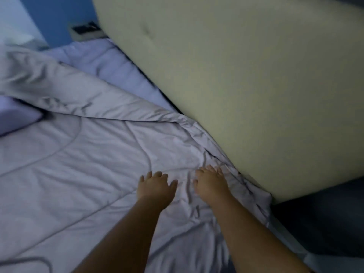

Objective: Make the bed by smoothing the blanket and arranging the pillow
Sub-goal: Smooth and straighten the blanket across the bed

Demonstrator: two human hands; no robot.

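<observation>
The left hand (pixel 155 186) and right hand (pixel 210 184) lie flat, fingers spread and holding nothing, on the blanket (pixel 94 154) near its bunched corner by the headboard (pixel 246 85); pushing toward that edge would likely pack the creases into the gap, and the slick cloth could slide off the side. The blanket is a thin grey quilt with a satin sheen and curved stitching, finely wrinkled around the hands, its top edge lying over a pale sheet (pixel 110 64). The headboard is smooth, padded, dull yellow, and what looks like the soft lilac pillow (pixel 17 117) sits well apart at far left.
</observation>
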